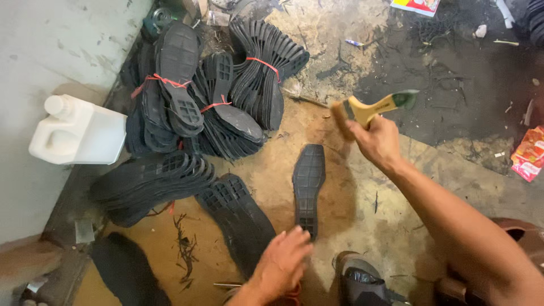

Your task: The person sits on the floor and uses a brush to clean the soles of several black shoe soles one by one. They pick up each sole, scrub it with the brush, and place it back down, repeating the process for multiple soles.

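— Sole (pixel 309 184) lies flat at centre frame; left hand (pixel 281 262), fingers spread open, touches its near end at the bottom?

— Yes; right hand (pixel 377 141) above grips a brush (pixel 368 109); tied sole bundles (pixel 198 96) and a white jug (pixel 76 131) sit upper left.

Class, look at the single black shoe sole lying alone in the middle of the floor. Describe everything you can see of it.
The single black shoe sole lies flat on the stained tan floor, tread side up, lengthwise away from the camera. It looks like moulded rubber, with a grid of square blocks on the forepart and heel. The left hand has its fingers at its near end; the right hand holds a wooden-handled brush above and beyond it.
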The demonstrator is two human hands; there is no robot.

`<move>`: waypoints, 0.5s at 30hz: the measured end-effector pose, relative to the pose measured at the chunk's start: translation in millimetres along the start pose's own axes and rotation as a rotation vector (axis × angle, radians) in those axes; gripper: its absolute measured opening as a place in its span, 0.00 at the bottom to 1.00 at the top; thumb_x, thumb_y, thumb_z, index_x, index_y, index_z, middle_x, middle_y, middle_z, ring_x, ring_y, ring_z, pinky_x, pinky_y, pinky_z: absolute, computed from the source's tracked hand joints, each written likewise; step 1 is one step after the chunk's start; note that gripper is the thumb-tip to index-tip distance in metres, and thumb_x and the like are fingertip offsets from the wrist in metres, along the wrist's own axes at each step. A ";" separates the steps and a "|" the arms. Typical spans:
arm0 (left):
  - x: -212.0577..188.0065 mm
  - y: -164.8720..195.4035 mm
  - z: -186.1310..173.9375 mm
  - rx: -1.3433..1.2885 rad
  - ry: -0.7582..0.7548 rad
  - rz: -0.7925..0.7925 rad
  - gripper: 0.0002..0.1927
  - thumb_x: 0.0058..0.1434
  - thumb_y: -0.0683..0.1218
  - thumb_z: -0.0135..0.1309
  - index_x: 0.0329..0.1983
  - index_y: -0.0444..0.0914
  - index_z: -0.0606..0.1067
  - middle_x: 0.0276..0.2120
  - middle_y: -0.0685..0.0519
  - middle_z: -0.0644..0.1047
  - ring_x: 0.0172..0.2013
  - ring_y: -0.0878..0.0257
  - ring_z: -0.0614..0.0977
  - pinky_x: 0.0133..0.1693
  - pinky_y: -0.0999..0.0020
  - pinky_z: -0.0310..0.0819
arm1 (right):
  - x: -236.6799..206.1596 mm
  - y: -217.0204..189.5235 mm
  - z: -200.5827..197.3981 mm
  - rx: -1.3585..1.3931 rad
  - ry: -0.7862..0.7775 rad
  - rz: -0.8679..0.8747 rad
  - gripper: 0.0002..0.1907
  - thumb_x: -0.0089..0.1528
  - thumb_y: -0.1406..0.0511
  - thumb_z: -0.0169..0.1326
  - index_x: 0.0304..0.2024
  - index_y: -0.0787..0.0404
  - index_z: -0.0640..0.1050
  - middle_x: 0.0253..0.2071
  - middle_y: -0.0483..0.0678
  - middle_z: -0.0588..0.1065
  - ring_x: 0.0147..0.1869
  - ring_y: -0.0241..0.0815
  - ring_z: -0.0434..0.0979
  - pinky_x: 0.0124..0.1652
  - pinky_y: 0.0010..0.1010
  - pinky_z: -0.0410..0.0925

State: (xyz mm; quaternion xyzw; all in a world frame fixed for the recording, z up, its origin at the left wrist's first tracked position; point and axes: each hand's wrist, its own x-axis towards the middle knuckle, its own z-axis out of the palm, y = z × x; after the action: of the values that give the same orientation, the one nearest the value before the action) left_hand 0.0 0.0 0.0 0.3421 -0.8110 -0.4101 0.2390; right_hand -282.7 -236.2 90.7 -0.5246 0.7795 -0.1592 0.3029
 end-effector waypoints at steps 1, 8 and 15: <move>29.5 -24.2 17.9 0.073 0.089 -0.001 0.26 0.56 0.41 0.57 0.61 0.35 0.73 0.66 0.43 0.69 0.70 0.45 0.64 0.66 0.45 0.57 | 21.1 45.3 16.6 0.133 -0.125 -0.212 0.11 0.66 0.61 0.58 0.47 0.61 0.82 0.35 0.51 0.82 0.38 0.45 0.82 0.38 0.43 0.74; 194.7 -140.5 88.2 0.315 0.023 -0.097 0.39 0.52 0.33 0.48 0.71 0.40 0.65 0.67 0.50 0.69 0.70 0.40 0.61 0.65 0.42 0.54 | 16.5 256.3 108.3 -0.072 -0.431 -0.148 0.17 0.59 0.55 0.64 0.33 0.63 0.84 0.19 0.56 0.75 0.22 0.46 0.71 0.25 0.43 0.65; 164.0 -119.0 45.9 0.421 -0.098 -0.115 0.35 0.58 0.34 0.45 0.71 0.45 0.65 0.68 0.55 0.69 0.70 0.44 0.62 0.68 0.41 0.49 | -78.4 261.7 113.0 -0.032 -0.566 -0.588 0.12 0.53 0.59 0.63 0.24 0.62 0.81 0.18 0.56 0.75 0.20 0.52 0.73 0.22 0.43 0.66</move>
State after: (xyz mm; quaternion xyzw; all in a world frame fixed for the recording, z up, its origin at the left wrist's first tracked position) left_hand -94.9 -151.2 -106.3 0.4099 -0.8684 -0.2609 0.0989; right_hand -378.5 -52.3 -120.0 -0.7529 0.4847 -0.0762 0.4386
